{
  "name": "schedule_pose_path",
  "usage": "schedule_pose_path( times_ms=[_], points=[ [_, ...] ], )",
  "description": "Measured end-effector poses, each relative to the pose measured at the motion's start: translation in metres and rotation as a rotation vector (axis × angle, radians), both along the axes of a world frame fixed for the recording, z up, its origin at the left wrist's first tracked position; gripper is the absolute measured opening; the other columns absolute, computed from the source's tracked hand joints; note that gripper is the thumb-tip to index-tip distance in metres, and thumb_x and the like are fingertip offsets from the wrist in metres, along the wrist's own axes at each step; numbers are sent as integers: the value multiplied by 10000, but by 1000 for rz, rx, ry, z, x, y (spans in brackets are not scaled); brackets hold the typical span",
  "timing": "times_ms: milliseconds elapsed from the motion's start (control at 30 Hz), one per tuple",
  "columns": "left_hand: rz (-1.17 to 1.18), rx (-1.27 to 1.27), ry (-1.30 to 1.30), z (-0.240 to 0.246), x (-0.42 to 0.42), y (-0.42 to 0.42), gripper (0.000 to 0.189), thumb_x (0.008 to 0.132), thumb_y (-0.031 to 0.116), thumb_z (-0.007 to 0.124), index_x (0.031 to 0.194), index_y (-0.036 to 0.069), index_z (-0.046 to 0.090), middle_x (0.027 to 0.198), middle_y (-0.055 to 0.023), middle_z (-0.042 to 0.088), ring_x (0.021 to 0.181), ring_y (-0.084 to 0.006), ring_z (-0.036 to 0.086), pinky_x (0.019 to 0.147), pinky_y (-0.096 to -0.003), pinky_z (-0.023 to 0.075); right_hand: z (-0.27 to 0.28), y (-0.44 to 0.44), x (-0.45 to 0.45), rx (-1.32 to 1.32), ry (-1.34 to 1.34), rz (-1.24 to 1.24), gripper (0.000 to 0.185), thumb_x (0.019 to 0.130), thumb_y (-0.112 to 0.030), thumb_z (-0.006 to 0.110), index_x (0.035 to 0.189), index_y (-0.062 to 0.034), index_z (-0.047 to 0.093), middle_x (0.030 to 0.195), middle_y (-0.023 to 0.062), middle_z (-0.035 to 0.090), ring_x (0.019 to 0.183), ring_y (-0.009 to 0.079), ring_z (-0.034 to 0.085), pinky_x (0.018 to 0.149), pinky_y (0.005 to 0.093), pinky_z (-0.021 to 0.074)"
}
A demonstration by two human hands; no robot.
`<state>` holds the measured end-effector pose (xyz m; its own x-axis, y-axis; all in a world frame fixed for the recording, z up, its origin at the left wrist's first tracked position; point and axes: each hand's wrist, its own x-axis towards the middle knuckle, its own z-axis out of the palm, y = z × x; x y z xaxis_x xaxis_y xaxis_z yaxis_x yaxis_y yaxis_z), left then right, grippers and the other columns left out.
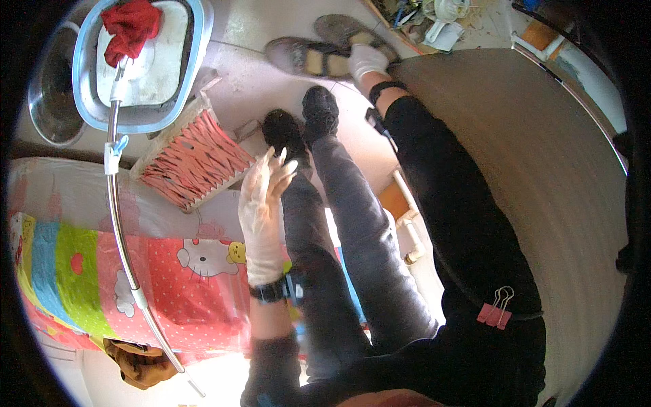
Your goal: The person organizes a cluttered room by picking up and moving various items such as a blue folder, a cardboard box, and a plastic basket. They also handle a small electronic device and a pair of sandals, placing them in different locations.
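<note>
My left hand (264,203), in a whitish glove with a dark band at the wrist, hovers in front of my left leg. Its fingers are apart and hold nothing. Farther out to the upper right, my right hand (367,60), also gloved, is closed at one end of a pair of dark slippers (292,57) with tan patches. The two slippers overlap, and the fingertips on them are hidden. Below them are my black shoes (320,107) on the tiled floor.
A blue-rimmed basin (196,61) holds a red cloth (131,28), where a jointed metal pole (119,229) ends. Nearby are a low stool with a pink-and-black seat (196,157) and a cartoon-print cover (198,300). Clutter (437,23) lies upper right; white pipes (412,229) stand beside my legs.
</note>
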<state>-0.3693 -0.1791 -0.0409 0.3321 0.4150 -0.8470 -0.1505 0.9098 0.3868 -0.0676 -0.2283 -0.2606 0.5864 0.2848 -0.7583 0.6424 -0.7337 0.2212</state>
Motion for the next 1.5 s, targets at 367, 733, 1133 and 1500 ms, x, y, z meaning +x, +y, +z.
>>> schedule_pose_path(
  times_ms=[367, 733, 1133, 1500],
  points=[
    [-74, -94, 253, -103, 66, 4, 762, 889, 270, 646, 1462, 115, 169, 1332, -119, 405, 1200, -226, 450, 941, -480, 427, 98, 56, -115, 153, 223, -463, 410, 720, -249, 674, 1069, -36, 642, 962, 198, 680, 910, 317, 672, 778, 391, 526],
    [-467, 31, 184, -66, 72, 28, 388, 888, 374, 638, 1025, 12, 638, 932, -53, 629, 876, -147, 555, 803, -295, 425, 124, 29, -106, 170, 445, -540, 360, 738, -313, 602, 908, -12, 702, 917, 217, 678, 917, 333, 651, 847, 353, 490],
    [-329, -167, 93, 20, 80, 52, 317, 935, 309, 576, 1077, 27, 606, 1017, -47, 612, 929, -169, 570, 836, -309, 451, 165, 44, -114, 362, 635, -1132, 271, 737, -196, 637, 893, 18, 692, 929, 250, 667, 838, 334, 681, 702, 384, 534],
    [-582, 210, -140, 54, 90, 35, 466, 966, 135, 391, 1414, 42, 303, 1428, -154, 364, 1267, -339, 454, 993, -456, 443, 239, 6, 52, 399, 168, -452, 345, 746, -226, 627, 987, 18, 663, 1015, 257, 646, 979, 368, 631, 807, 435, 478]
  ],
)
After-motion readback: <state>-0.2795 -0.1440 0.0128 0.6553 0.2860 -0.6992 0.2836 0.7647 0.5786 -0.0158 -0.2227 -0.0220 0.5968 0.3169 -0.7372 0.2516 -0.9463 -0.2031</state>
